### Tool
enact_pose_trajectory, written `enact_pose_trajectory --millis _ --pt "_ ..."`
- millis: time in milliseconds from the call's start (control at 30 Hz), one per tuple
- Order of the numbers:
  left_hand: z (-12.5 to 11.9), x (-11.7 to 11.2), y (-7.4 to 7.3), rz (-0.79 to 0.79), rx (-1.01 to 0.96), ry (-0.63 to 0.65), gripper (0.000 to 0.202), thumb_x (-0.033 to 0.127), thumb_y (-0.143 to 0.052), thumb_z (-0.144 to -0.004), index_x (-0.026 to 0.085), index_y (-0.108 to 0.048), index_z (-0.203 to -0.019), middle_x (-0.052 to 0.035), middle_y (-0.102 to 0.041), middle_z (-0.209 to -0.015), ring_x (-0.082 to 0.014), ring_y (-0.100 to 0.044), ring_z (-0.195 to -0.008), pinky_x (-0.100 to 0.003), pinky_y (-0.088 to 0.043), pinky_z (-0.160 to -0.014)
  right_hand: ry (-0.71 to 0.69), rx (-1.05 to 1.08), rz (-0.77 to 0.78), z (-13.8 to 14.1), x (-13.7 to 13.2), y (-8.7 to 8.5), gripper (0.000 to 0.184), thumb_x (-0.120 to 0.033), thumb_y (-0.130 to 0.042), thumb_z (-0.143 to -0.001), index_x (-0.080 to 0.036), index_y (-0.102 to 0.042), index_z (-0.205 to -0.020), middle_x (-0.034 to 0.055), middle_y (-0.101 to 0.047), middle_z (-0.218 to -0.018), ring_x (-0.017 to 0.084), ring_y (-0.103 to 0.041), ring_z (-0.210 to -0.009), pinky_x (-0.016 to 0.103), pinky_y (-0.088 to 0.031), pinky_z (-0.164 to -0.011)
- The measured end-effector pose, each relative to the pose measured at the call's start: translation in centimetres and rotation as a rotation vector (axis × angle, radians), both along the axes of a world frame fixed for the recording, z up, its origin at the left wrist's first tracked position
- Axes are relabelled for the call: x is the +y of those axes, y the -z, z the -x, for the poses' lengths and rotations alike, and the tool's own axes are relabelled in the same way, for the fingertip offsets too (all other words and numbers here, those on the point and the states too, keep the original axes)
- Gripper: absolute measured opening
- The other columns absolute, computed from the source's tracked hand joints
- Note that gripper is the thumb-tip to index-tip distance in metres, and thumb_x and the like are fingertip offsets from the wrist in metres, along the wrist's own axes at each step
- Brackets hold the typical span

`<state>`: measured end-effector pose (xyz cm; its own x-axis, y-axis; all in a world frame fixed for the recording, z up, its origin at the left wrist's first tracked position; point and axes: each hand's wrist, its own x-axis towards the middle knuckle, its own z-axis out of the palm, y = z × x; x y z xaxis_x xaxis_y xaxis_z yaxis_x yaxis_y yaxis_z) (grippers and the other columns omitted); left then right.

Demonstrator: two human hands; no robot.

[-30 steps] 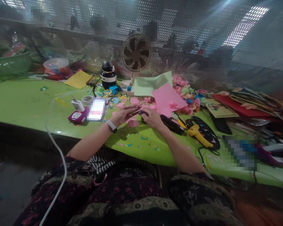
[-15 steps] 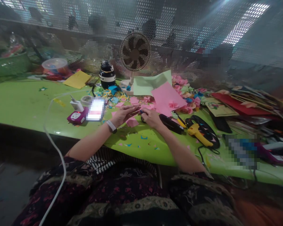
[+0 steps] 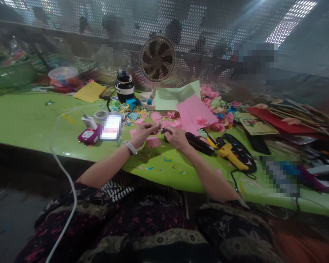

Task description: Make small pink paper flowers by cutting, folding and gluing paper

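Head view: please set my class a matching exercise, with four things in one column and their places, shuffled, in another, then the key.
Things
1. Black bottle with a white band
2. Yellow gun-shaped tool
3. Pale green paper sheet
4. Light-coloured wristband

Places
A. Around the wrist behind the left hand
B. Partly covered by a large pink paper sheet
C. Standing just left of the round-headed fan
D. To the right of the right hand

Pairs: 1-C, 2-D, 3-B, 4-A
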<state>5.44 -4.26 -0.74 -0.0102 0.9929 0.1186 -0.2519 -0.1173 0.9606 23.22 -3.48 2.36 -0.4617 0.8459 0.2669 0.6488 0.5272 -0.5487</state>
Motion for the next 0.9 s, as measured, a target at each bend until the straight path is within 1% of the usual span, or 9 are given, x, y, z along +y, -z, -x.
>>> enact_pose_trajectory --millis 100,200,300,400,500,567,733,900 --pt "-0.1 0.0 0.0 -0.029 0.008 0.001 0.039 0.052 -0.092 -0.06 0.018 -0.078 -0.073 -0.0024 -0.071 -0.071 -0.0133 -0.063 -0.068 -0.029 -0.052 -0.072 0.021 -0.031 -0.029 0.0 0.0 0.0 0.024 -0.026 -0.045 -0.087 -0.02 -0.068 -0.084 0.0057 -0.069 -0.08 0.02 -0.057 -0.071 0.03 -0.035 -0.064" --pt "-0.3 -0.1 -0.1 -0.055 0.005 -0.014 0.036 0.048 -0.092 -0.062 0.018 -0.078 -0.074 -0.0021 -0.071 -0.072 -0.0133 -0.063 -0.07 -0.03 -0.052 -0.074 0.045 -0.065 -0.041 -0.1 -0.2 -0.2 0.025 -0.027 -0.044 -0.089 -0.02 -0.068 -0.087 0.0061 -0.071 -0.083 0.021 -0.057 -0.072 0.03 -0.035 -0.064" --pt "-0.4 -0.4 -0.2 -0.069 -0.009 -0.014 0.037 0.049 -0.092 -0.062 0.017 -0.078 -0.076 -0.0033 -0.072 -0.074 -0.0142 -0.064 -0.073 -0.03 -0.052 -0.077 0.032 -0.087 -0.044 -0.1 -0.5 -0.5 0.027 -0.028 -0.041 -0.09 -0.02 -0.068 -0.09 0.0071 -0.071 -0.083 0.022 -0.057 -0.072 0.031 -0.035 -0.064" --pt "-0.5 -0.8 -0.5 -0.086 -0.005 -0.004 0.036 0.048 -0.091 -0.064 0.017 -0.079 -0.077 -0.0037 -0.073 -0.075 -0.0153 -0.065 -0.075 -0.031 -0.053 -0.079 0.029 -0.099 -0.04 -0.1 -0.7 -0.7 0.032 -0.031 -0.038 -0.095 -0.019 -0.067 -0.089 0.0077 -0.069 -0.081 0.022 -0.056 -0.07 0.031 -0.032 -0.062" --pt "-0.5 -1.0 -0.8 -0.105 0.016 -0.008 0.034 0.046 -0.091 -0.065 0.017 -0.079 -0.077 -0.0033 -0.072 -0.074 -0.016 -0.065 -0.076 -0.031 -0.053 -0.079 0.075 -0.133 -0.05 0.0 -0.5 -0.6 0.036 -0.034 -0.035 -0.099 -0.019 -0.066 -0.086 0.0081 -0.068 -0.078 0.021 -0.055 -0.068 0.031 -0.029 -0.061" --pt "-0.6 -1.1 -0.9 -0.118 0.022 -0.012 0.033 0.045 -0.092 -0.064 0.018 -0.079 -0.076 -0.0033 -0.073 -0.075 -0.016 -0.065 -0.077 -0.031 -0.053 -0.078 0.084 -0.145 -0.07 -0.1 -0.4 -0.4 0.036 -0.034 -0.036 -0.1 -0.019 -0.065 -0.085 0.008 -0.067 -0.076 0.021 -0.054 -0.067 0.031 -0.028 -0.061" --pt "-0.6 -1.0 -0.7 -0.135 0.042 -0.022 0.032 0.042 -0.093 -0.061 0.018 -0.079 -0.077 -0.0052 -0.076 -0.082 -0.0158 -0.065 -0.077 -0.03 -0.052 -0.073 0.033 -0.101 -0.065 -0.3 -0.1 -0.4 0.036 -0.033 -0.036 -0.099 -0.019 -0.064 -0.081 0.0063 -0.066 -0.074 0.019 -0.053 -0.065 0.03 -0.032 -0.062" --pt "-0.6 -1.0 -0.5 -0.145 0.035 -0.015 0.03 0.041 -0.092 -0.063 0.017 -0.08 -0.076 -0.006 -0.075 -0.08 -0.0157 -0.065 -0.075 -0.03 -0.052 -0.072 -0.003 -0.078 -0.028 -0.5 -0.1 -0.7 0.036 -0.032 -0.036 -0.098 -0.019 -0.062 -0.077 0.0063 -0.065 -0.072 0.019 -0.054 -0.065 0.03 -0.035 -0.064"
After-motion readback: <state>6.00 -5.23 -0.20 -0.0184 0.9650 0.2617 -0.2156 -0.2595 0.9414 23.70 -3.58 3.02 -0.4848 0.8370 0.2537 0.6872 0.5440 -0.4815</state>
